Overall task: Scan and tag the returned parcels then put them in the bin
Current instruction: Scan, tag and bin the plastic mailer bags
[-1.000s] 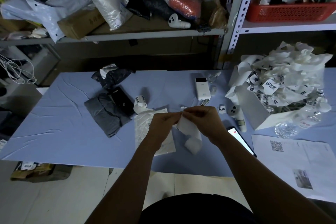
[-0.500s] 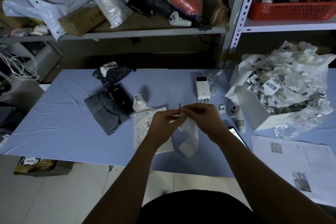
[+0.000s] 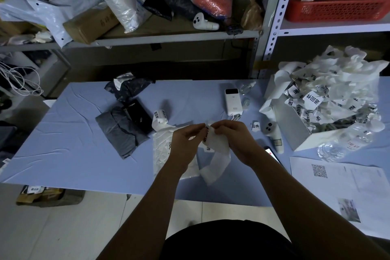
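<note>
Peeling seemed to be the step in hand. We held the label strip (image 3: 217, 148) just above the table (image 3: 63, 133). Our left hand (image 3: 185, 141) pinched the printed tag at its top edge. Our right hand (image 3: 234, 139) curled round the backing beside it, the fingertips of both hands nearly meeting. The strip's loose tail drooped toward the table's near edge.

The white parcel (image 3: 160, 154) that we judged was due this tag lay flat under our left wrist, just beside the label roll (image 3: 160, 116). 2 others lay to the left, a grey parcel (image 3: 118, 131) and a crumpled black parcel (image 3: 130, 88) behind it.

We saw 3 likely troubles:
1. A thin, tacky tag could fold onto itself or cling to our fingers if we pulled unevenly.
2. It could tear through the print if the backing gave way at 1 corner only.
3. Pressed onto the parcel's wrinkled film, it might lift later.

The scanner (image 3: 271, 131) lay well apart on the right. We could not tell whether this parcel was scanned, so tagging first risked skipping that.
</note>
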Demonstrator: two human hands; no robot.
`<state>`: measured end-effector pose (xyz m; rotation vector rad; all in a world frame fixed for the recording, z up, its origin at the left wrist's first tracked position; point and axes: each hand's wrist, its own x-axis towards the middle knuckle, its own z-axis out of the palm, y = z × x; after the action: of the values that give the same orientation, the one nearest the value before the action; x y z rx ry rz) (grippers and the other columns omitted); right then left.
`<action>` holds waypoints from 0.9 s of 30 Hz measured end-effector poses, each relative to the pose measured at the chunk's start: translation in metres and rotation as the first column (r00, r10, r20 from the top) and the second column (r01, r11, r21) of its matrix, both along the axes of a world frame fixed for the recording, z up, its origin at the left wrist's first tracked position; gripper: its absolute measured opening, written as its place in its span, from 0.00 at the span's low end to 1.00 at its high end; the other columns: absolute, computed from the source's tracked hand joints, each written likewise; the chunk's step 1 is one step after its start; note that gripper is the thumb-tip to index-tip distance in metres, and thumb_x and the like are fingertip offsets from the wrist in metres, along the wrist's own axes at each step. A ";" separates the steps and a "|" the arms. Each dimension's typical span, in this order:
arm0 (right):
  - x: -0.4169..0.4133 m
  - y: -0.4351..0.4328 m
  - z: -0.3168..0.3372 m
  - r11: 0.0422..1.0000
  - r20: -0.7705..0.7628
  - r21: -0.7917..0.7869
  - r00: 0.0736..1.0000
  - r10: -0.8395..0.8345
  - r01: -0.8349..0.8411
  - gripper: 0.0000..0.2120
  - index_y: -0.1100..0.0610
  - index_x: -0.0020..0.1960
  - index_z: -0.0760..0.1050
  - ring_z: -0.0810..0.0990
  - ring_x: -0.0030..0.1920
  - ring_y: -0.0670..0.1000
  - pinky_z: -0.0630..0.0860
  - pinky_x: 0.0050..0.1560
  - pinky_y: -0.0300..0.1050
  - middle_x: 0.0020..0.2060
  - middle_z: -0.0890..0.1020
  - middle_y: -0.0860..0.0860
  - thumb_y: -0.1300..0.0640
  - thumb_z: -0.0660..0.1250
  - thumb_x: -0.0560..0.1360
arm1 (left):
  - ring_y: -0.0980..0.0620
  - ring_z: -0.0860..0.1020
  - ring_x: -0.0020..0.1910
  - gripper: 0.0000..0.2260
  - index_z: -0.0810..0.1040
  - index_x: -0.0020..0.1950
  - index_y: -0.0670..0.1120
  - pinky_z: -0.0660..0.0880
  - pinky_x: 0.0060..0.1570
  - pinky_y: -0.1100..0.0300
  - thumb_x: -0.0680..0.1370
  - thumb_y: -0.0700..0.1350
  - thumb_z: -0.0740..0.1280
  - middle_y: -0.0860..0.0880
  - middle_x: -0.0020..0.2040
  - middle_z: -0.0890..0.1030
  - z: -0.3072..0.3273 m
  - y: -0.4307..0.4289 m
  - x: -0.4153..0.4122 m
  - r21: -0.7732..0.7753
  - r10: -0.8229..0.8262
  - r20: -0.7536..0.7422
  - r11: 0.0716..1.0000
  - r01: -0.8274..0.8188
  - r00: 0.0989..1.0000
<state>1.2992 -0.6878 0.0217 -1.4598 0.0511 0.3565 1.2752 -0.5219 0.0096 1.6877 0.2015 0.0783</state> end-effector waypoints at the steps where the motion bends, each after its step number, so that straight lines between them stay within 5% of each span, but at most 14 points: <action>1: 0.001 0.000 -0.001 1.000 -0.011 -0.002 1.000 -0.013 0.013 0.16 0.51 0.39 0.86 0.80 0.45 0.53 0.78 0.44 0.46 0.38 0.84 0.48 0.67 0.66 0.76 | 0.62 0.84 0.46 0.08 0.86 0.53 0.49 0.76 0.45 0.73 0.77 0.38 0.73 0.59 0.45 0.87 -0.001 -0.001 0.000 0.011 -0.007 0.004 1.000 0.007 1.000; 5: 0.001 0.000 -0.007 0.998 0.018 -0.034 0.999 -0.050 0.050 0.13 0.51 0.39 0.86 0.81 0.47 0.54 0.79 0.49 0.49 0.39 0.85 0.47 0.64 0.68 0.77 | 0.62 0.83 0.43 0.08 0.86 0.49 0.50 0.75 0.43 0.72 0.78 0.37 0.71 0.58 0.42 0.87 -0.001 -0.005 -0.002 0.061 -0.032 0.047 0.998 0.029 0.998; 8: 0.000 -0.001 -0.011 0.998 0.052 -0.048 0.997 -0.050 0.052 0.04 0.55 0.49 0.86 0.84 0.51 0.53 0.80 0.56 0.49 0.46 0.87 0.50 0.62 0.74 0.75 | 0.63 0.83 0.44 0.09 0.85 0.51 0.53 0.76 0.44 0.72 0.80 0.39 0.69 0.59 0.42 0.86 -0.002 -0.004 -0.001 0.130 -0.057 0.039 0.990 0.052 0.998; 12: 0.000 -0.002 -0.013 0.998 0.022 -0.001 0.998 -0.058 0.058 0.13 0.60 0.56 0.84 0.86 0.51 0.54 0.82 0.56 0.46 0.48 0.87 0.55 0.59 0.77 0.73 | 0.61 0.82 0.50 0.09 0.83 0.56 0.56 0.77 0.47 0.68 0.82 0.43 0.66 0.57 0.50 0.85 -0.003 -0.004 -0.003 0.208 -0.133 0.039 0.970 0.122 0.990; 16: -0.002 -0.003 -0.014 0.995 0.057 -0.042 0.995 -0.084 0.086 0.08 0.57 0.51 0.84 0.87 0.45 0.50 0.81 0.48 0.39 0.42 0.88 0.53 0.63 0.77 0.73 | 0.59 0.81 0.53 0.09 0.82 0.60 0.54 0.78 0.51 0.59 0.83 0.45 0.65 0.55 0.54 0.84 -0.006 -0.003 -0.006 0.366 -0.223 0.078 0.913 0.180 0.972; 21: -0.002 -0.002 -0.012 0.990 0.086 -0.103 0.993 -0.086 0.095 0.09 0.52 0.48 0.84 0.87 0.43 0.49 0.82 0.45 0.38 0.38 0.88 0.52 0.57 0.80 0.70 | 0.57 0.80 0.54 0.11 0.83 0.61 0.46 0.76 0.57 0.58 0.84 0.44 0.64 0.51 0.55 0.85 -0.004 0.004 -0.004 0.490 -0.281 0.103 0.849 0.198 0.954; 27: -0.001 0.001 -0.004 0.983 0.172 -0.173 0.985 -0.031 0.061 0.07 0.52 0.48 0.85 0.87 0.44 0.48 0.82 0.52 0.42 0.39 0.88 0.49 0.61 0.78 0.72 | 0.54 0.81 0.54 0.11 0.83 0.62 0.45 0.78 0.57 0.55 0.83 0.44 0.64 0.50 0.55 0.85 0.002 0.011 -0.002 0.514 -0.279 0.109 0.837 0.186 0.954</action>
<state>1.2977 -0.6868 0.0173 -1.6579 -0.0200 0.1926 1.2735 -0.5108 0.0119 2.1999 -0.1833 0.1056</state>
